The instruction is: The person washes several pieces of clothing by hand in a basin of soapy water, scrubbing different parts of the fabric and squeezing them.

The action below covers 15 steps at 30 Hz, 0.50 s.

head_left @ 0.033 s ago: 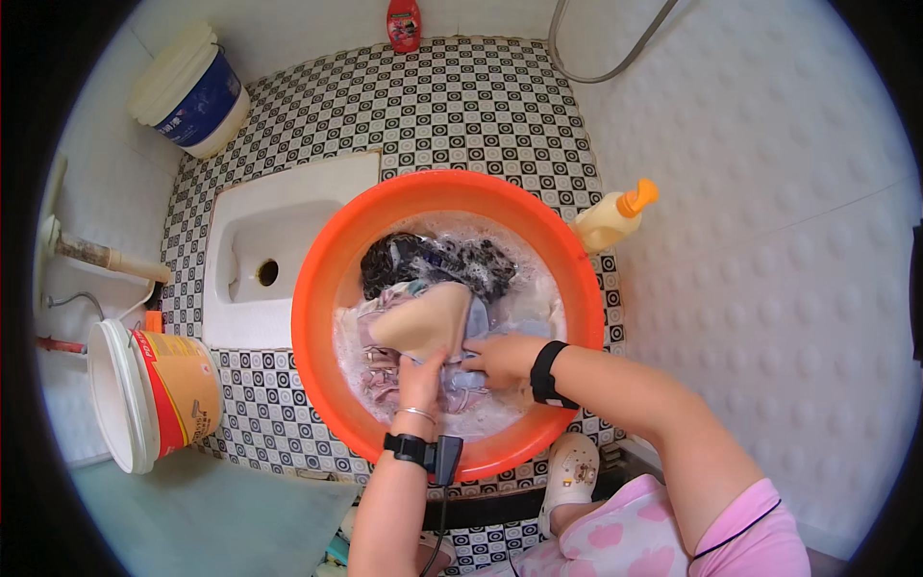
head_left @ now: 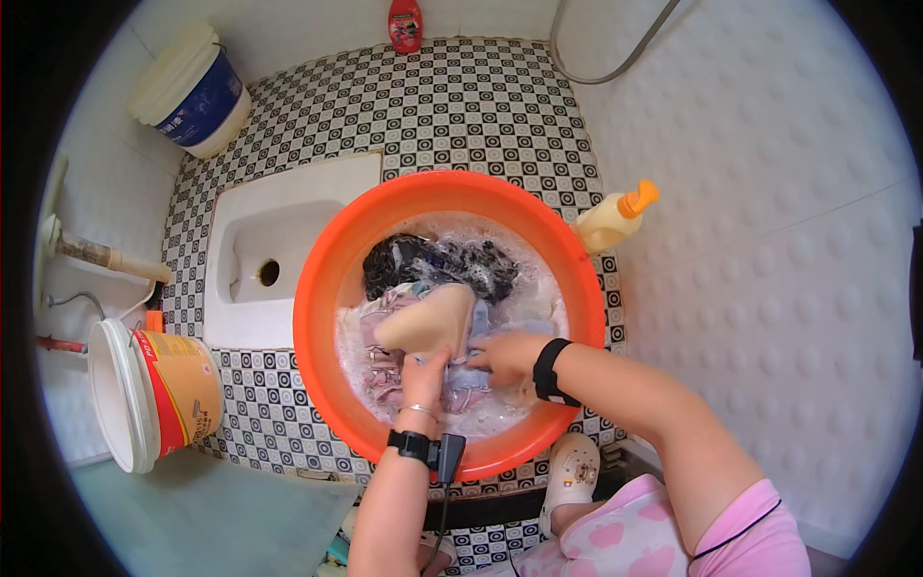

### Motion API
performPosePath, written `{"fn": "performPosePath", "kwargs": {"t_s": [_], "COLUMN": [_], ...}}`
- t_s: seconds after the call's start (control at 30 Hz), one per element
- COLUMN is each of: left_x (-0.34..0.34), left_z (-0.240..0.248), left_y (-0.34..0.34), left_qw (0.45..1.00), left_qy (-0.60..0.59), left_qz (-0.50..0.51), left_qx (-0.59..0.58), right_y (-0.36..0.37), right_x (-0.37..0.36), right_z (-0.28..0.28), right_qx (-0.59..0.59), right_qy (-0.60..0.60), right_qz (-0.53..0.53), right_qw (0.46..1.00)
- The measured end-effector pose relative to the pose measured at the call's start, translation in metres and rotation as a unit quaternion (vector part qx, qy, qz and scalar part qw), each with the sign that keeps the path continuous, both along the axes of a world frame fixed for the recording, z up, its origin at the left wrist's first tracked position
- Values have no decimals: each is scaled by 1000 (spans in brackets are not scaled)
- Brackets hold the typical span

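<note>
- The left hand point(head_left: 423, 373) grips the near edge of the beige piece point(head_left: 423, 322), which stands up above the suds inside the tub point(head_left: 317, 298).
- The right hand point(head_left: 505, 356) is just right of it, fingers bent down at the pale blue cloth point(head_left: 471, 378); whether they grip it I cannot tell.
- The left hand's low hold probably steadies the beige piece while leaving most of its face uncovered.
- The dark cloth point(head_left: 394, 267) lies at the far side of the water, perhaps so the near part is free for the 2 hands; the pink cloth point(head_left: 385, 375) lies near left.
- The pump bottle point(head_left: 604, 226) stands just right of the tub, likely for easy reach.
- The floor point(head_left: 461, 106) has black and white patterned tiles; the squat pan point(head_left: 240, 322) is set into it, left of the tub.
- 2 buckets point(head_left: 197, 106) stand along the left side, 1 far and 1 near.
- A red bottle point(head_left: 405, 27) stands by the far wall; a grey hose point(head_left: 615, 72) hangs far right, against the pale wall point(head_left: 769, 192).
</note>
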<state>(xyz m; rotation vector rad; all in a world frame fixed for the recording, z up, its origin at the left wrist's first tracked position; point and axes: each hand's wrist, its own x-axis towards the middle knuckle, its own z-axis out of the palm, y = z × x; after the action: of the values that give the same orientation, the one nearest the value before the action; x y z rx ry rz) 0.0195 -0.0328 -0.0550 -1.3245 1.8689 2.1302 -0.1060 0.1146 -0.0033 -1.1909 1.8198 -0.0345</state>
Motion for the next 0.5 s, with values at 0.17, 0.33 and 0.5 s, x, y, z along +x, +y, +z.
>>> {"fn": "performPosePath", "kwargs": {"t_s": [0.17, 0.33, 0.5], "left_x": [-24, -49, -64], "left_z": [14, 113, 188], "left_y": [3, -16, -27], "left_qw": [997, 975, 965], "left_qy": [33, 198, 254], "left_qz": [64, -62, -47], "left_qx": [-21, -75, -41], "right_y": [14, 21, -6], "right_x": [-2, -31, -91], "right_z": [8, 75, 122], "right_qx": [5, -29, -81], "right_qy": [139, 60, 0], "right_qz": [-6, -83, -281], "right_qw": [990, 994, 956]}}
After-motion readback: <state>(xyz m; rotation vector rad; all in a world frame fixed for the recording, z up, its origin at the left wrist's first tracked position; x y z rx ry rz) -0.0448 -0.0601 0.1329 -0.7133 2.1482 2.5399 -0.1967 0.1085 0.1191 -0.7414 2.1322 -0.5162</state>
